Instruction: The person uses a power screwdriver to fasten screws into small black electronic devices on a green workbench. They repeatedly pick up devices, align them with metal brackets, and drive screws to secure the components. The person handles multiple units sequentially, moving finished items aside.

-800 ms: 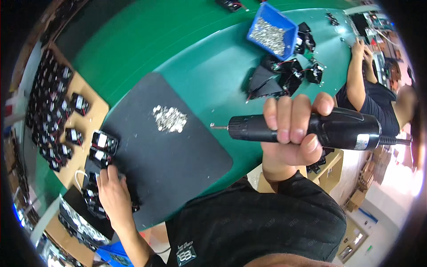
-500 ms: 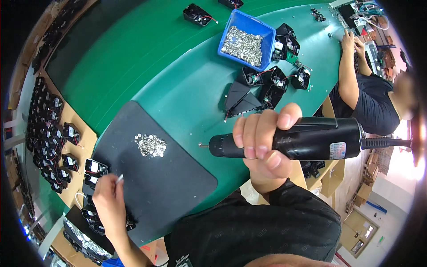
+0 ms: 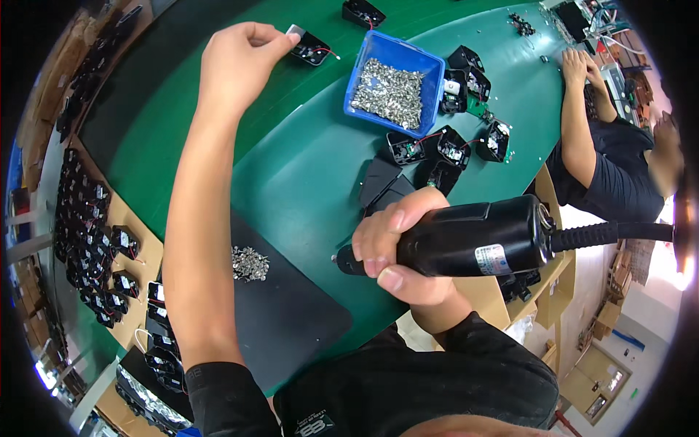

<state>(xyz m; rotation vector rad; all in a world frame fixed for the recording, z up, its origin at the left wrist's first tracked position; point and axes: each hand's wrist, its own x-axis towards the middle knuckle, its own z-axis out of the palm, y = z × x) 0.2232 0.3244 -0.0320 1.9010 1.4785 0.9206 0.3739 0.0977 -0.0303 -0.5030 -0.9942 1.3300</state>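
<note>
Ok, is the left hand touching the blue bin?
Apart: the head view shows a plain gap, with a black case and green surface between the left hand and the blue bin.

Left forearm [image 3: 200, 218] is blocking a big chunk of the black mat [image 3: 291, 320], so can't see what's under there. The left hand's [image 3: 244, 65] fingertips are right at the end of a black case [image 3: 313, 51], but honestly can't tell if they're gripping it or just touching. Right hand [image 3: 400, 251] covers part of the power driver's [image 3: 466, 237] barrel, and its tip [image 3: 334, 258] is too tiny to make out. Same with the metal bits [image 3: 389, 95], exact shape is anyone's guess. Co-worker's head [image 3: 666, 156] is a blur, and the wearer's shirt [image 3: 437, 379] gets cut off at the bottom
</note>
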